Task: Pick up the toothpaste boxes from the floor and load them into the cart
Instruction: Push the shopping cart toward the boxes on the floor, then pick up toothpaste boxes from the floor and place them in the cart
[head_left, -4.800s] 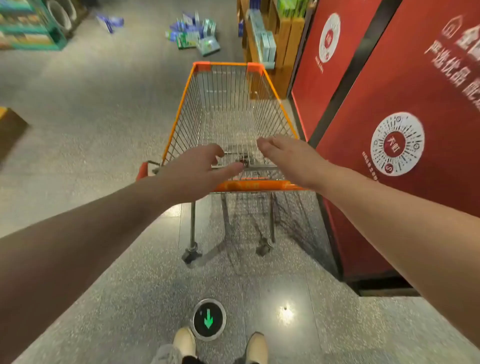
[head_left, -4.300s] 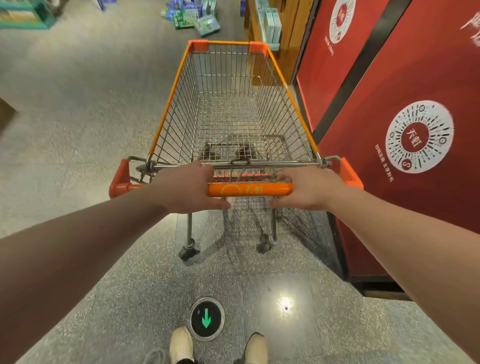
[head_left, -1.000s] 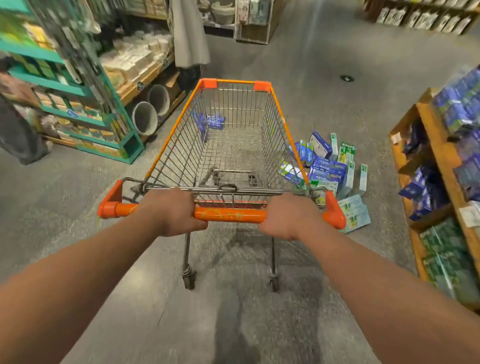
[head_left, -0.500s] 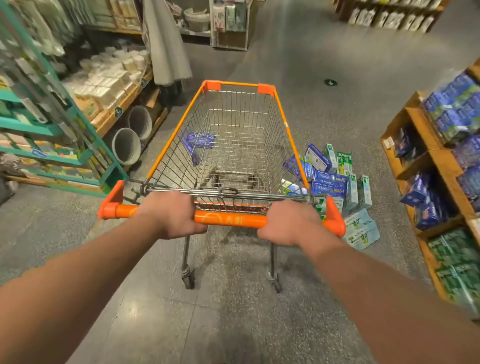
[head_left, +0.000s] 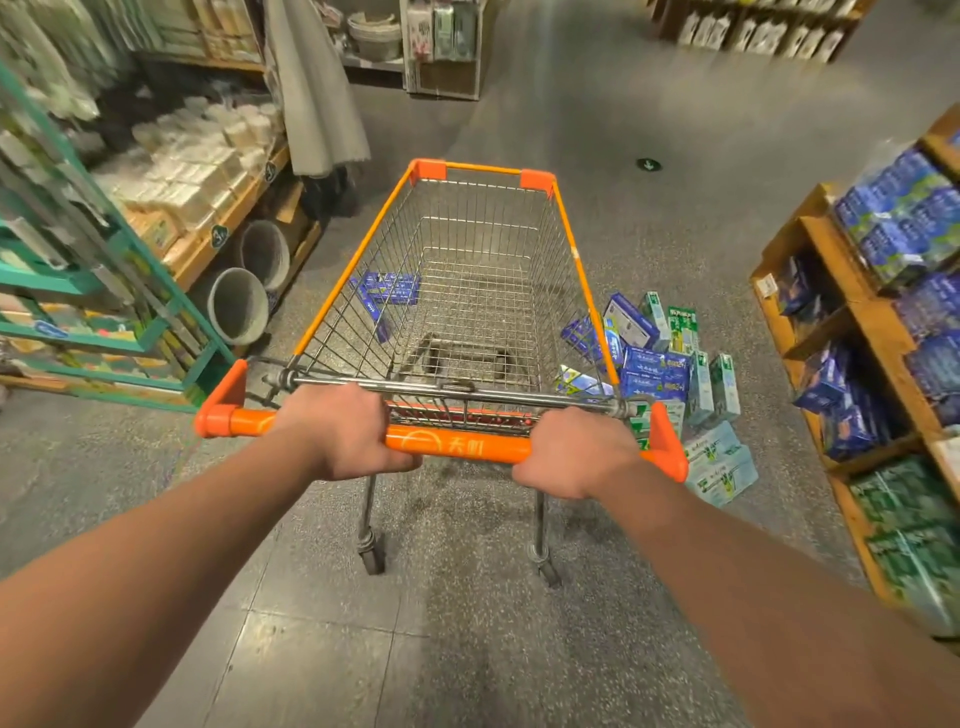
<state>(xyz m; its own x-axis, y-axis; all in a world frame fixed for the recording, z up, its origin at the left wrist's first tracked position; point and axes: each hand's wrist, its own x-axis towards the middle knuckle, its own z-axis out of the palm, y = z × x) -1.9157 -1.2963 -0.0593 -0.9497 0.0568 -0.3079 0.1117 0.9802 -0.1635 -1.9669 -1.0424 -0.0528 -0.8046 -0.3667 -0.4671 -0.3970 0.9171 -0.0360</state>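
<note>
An orange-rimmed wire cart (head_left: 569, 244) stands in front of me, its basket holding nothing. My left hand (head_left: 343, 431) and my right hand (head_left: 576, 452) both grip its orange handle bar (head_left: 457, 447). A pile of blue, green and pale toothpaste boxes (head_left: 660, 364) lies on the floor just right of the cart, partly hidden behind the basket's right side. Two more blue boxes (head_left: 387, 288) lie on the floor left of the cart, seen through the wire.
A green rack (head_left: 104, 291) and a wooden shelf of white packs stand on the left, with two grey buckets (head_left: 239, 306) at their foot. A wooden shelf (head_left: 872, 322) of boxed goods lines the right. Grey floor stretches ahead of the cart.
The cart has rolled from the red wall up the aisle and now stands beside the pile of boxes. Both hands went from reaching to gripping the handle.
</note>
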